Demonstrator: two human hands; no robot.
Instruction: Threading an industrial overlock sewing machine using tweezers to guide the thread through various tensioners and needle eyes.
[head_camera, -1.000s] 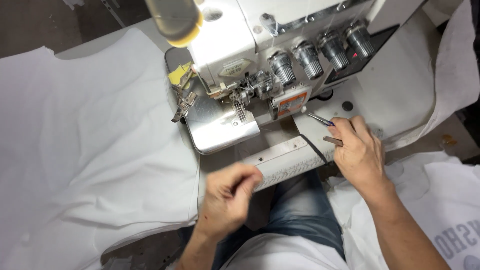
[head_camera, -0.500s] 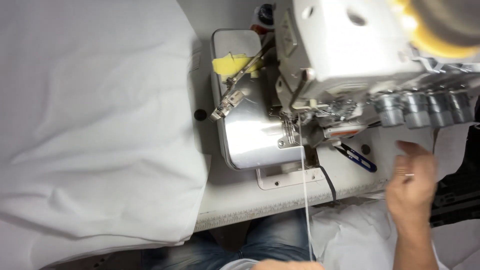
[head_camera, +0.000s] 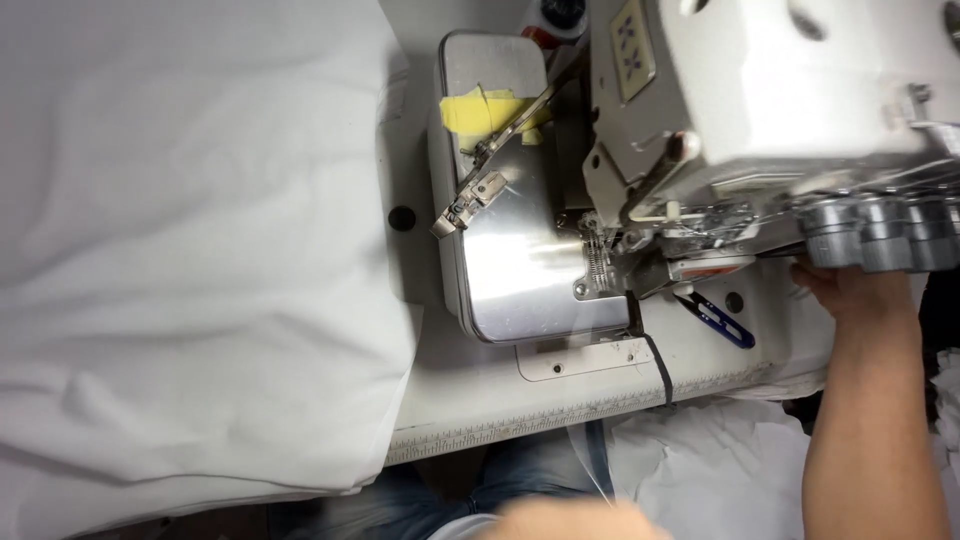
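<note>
A white overlock sewing machine (head_camera: 760, 90) stands on a white table (head_camera: 470, 400), with a shiny metal plate (head_camera: 520, 260) under its presser foot (head_camera: 597, 255). My right hand (head_camera: 850, 290) reaches under the row of grey tension knobs (head_camera: 880, 235) at the right, and the knobs hide its fingers. Blue thread snips (head_camera: 720, 318) lie on the table just left of that hand. Only a blurred sliver of my left hand (head_camera: 570, 522) shows at the bottom edge. A thin thread (head_camera: 592, 465) runs from the table's front edge down toward it.
A large sheet of white fabric (head_camera: 190, 250) covers the left half of the table. Yellow tape (head_camera: 480, 110) sits on the machine's metal cover. More white fabric (head_camera: 720, 480) lies on my lap at the lower right, beside blue jeans (head_camera: 520, 485).
My view has shifted closer over the machine. My right hand moved up from the table's right edge to under the tension knobs. My left hand stays low at the bottom edge.
</note>
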